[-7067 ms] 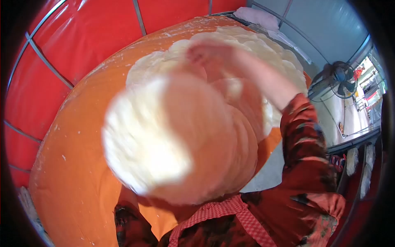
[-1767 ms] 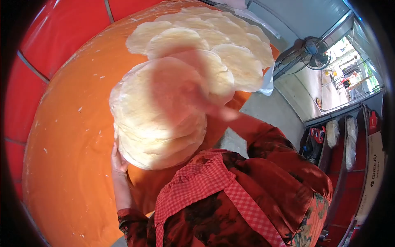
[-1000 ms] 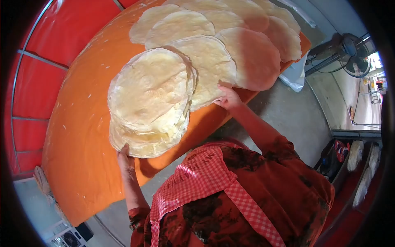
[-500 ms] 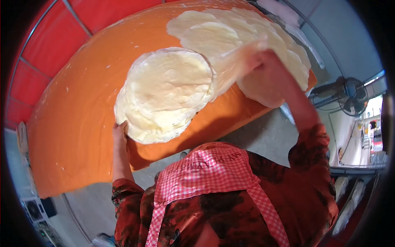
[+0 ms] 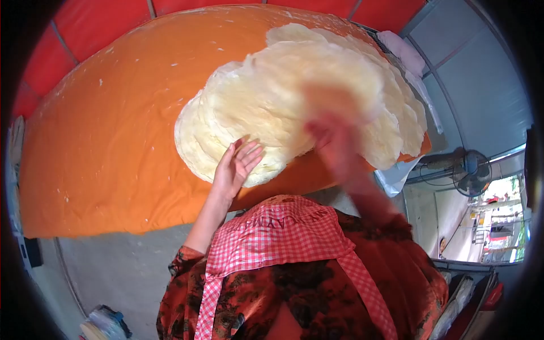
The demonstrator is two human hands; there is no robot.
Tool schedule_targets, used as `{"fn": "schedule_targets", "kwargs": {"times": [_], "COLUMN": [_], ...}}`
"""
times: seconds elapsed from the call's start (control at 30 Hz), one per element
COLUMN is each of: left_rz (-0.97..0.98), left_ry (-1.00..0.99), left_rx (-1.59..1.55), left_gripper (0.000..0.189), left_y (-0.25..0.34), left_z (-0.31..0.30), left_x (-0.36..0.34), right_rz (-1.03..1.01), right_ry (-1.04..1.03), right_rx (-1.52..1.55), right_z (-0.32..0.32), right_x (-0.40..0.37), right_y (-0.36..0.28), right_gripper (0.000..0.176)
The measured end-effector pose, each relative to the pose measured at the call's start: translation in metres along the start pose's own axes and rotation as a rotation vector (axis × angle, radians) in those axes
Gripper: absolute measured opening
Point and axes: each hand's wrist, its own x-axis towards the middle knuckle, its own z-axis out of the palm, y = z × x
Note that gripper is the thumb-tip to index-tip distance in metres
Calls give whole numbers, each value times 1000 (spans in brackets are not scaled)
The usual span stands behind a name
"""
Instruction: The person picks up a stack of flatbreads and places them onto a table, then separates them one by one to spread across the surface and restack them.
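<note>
Thin round pale dough sheets (image 5: 204, 136) lie in an overlapping stack near the front edge of the orange cloth-covered table. Over the stack's near side is my left hand (image 5: 238, 164), palm turned up and fingers apart, holding nothing. My right hand (image 5: 335, 139) is smeared by motion in front of a blurred dough sheet (image 5: 345, 73), and its grip does not show. More sheets (image 5: 391, 133) overlap toward the table's right end.
The orange cloth (image 5: 113, 141) stretches far to the left, with white flecks on it. Red panels (image 5: 107, 22) stand behind the table. A black fan (image 5: 470, 173) is at the right, and a pink bundle (image 5: 401, 52) lies beyond the table's far right corner.
My right hand has swung left and nearer from the right-hand sheets. My left hand has left the stack's left edge and moved right, its palm turning up. The view has shifted.
</note>
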Motion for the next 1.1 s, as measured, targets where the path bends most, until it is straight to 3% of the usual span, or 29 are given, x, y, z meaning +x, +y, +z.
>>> {"fn": "schedule_targets", "kwargs": {"times": [0.03, 0.1, 0.2, 0.3, 0.33, 0.43, 0.47, 0.53, 0.6, 0.7, 0.8, 0.9, 0.93, 1.0, 1.03, 1.1], "left_rz": [-44, -86, -124, -120, -114, -107, -97, -75, -54, -30, -29, -72, -98, -115, -110, -99], "left_ry": [-5, 18, 69, 117, 128, 173, 204, 270, 342, 359, 399, 487, 487, 508, 526, 538], "left_rx": [-64, -128, -152, -149, -147, -69, 11, 174, 92, 64, 147, 350, 373, 385, 375, 343], "left_gripper": [49, 50, 50, 49, 48, 46, 46, 46, 49, 53, 45, 30, 24, 15, 11, 7], "left_y": [-1, -7, -9, -10, -11, -14, -17, -21, -18, -13, -14, -26, -23, -23, -25, -27], "left_z": [2, -17, -29, -22, -20, -19, -24, -38, -14, 11, 14, -9, -11, -15, -18, -19], "left_x": [6, 26, 35, 34, 32, 38, 40, 45, 44, 38, 42, 51, 56, 62, 62, 60], "right_rz": [196, 522, 753, -97, -347, -526, -595, -434, -270, -488, 192, 106, -132, -273, -347, -658], "right_ry": [-8, -582, -521, -401, -413, -555, -583, -600, -605, -687, -811, -676, -637, -533, -472, -569], "right_rx": [342, -40, -440, -1025, -1139, -1238, -1399, -1272, -1166, -1319, -1362, -718, -837, -1175, -1341, -1383], "right_z": [7, 15, 28, 7, 8, 1, 1, -10, -14, -15, -8, -29, -2, 36, 44, 22], "right_x": [-13, -24, -17, -2, 1, 9, 8, 18, 29, 38, 83, 172, 171, 154, 142, 123], "right_y": [42, 85, 59, 64, 72, 111, 112, 127, 128, 121, 88, 72, 19, -34, -43, 0], "right_gripper": [15, 19, 25, 35, 47, 58, 59, 57, 48, 43, 35, 27, 27, 28, 28, 33]}}
